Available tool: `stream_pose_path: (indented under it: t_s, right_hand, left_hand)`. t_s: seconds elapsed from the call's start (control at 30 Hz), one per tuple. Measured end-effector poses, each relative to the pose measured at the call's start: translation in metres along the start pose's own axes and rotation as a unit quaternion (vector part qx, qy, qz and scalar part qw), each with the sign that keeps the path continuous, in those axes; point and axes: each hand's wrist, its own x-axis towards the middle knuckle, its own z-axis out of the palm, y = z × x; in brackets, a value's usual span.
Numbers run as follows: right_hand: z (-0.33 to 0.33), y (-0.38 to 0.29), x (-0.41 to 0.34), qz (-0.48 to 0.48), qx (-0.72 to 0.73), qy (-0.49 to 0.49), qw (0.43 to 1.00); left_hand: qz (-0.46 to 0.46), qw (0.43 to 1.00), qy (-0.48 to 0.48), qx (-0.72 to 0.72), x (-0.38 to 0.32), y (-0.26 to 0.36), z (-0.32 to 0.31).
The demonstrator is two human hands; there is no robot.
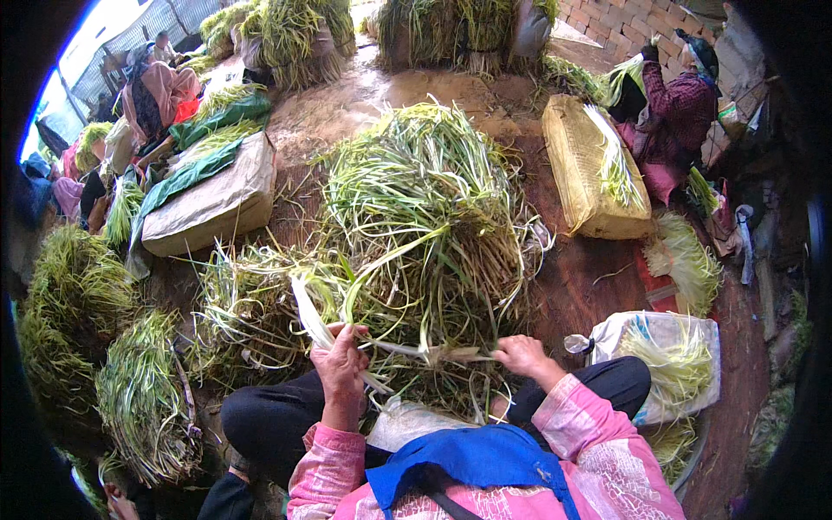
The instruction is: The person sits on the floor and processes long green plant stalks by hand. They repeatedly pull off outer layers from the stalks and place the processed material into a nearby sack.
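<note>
My left hand (341, 361) is closed around a small bunch of pale, white-stemmed leafy stalks (309, 312); a few green blades rise beside it. Out to the right, my right hand (525, 356) pinches the end of a thin, brownish strand or stalk (458, 354), stretched across between the two hands. Just beyond them lies a large heap of green and yellow leafy stalks (422, 175), with tangled leaves and loose trimmings (253, 305) on its left. A white sack (416, 422) lies between my crossed legs, partly under a blue cloth.
At right, a white sack bundle (708, 364) bears pale stalks; beyond it stands a yellow sack-wrapped block (585, 188). A person (676, 117) sits behind it. Left are another wrapped block (208, 208), green bundles (146, 396) and more seated people (156, 91). Part of someone's hand (120, 504) shows lower left.
</note>
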Motion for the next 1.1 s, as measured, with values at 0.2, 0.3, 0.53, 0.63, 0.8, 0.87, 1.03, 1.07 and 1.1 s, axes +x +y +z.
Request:
stream_pose_path:
  t_s: [0.2,0.3,0.53,0.63,0.8,0.87,1.03,1.07,1.1]
  right_hand:
    - [-0.040,-0.064,0.016,-0.209,0.248,0.066,0.944]
    - [-0.010,-0.110,0.024,-0.361,0.372,0.007,0.855]
    - [-0.002,-0.110,0.001,-0.213,0.375,-0.287,0.855]
    - [-0.016,-0.114,0.015,-0.221,0.389,-0.261,0.856]
    - [-0.043,-0.132,0.021,-0.164,0.426,-0.288,0.842]
    - [-0.035,-0.127,0.013,-0.182,0.448,-0.214,0.849]
    - [-0.005,-0.092,-0.032,-0.200,0.401,-0.107,0.888]
    - [0.013,-0.070,-0.042,-0.179,0.323,-0.131,0.920]
    - [0.028,-0.047,-0.048,-0.156,0.241,-0.151,0.946]
  left_hand:
    - [-0.086,0.995,-0.044,0.009,-0.013,-0.027,0.009]
    - [-0.108,0.991,-0.077,0.019,-0.020,-0.022,0.024]
    - [-0.068,0.994,-0.054,-0.064,-0.003,-0.013,-0.004]
    - [-0.175,0.981,-0.061,-0.061,-0.020,-0.037,0.007]
    - [-0.164,0.983,-0.071,-0.031,-0.018,-0.025,0.016]
    - [-0.130,0.987,-0.075,-0.049,-0.011,-0.026,0.002]
    - [-0.027,0.997,-0.023,-0.067,0.000,-0.013,-0.014]
    - [-0.017,0.998,-0.007,-0.059,0.002,-0.009,-0.015]
    - [-0.006,0.999,0.006,-0.052,0.007,-0.006,-0.015]
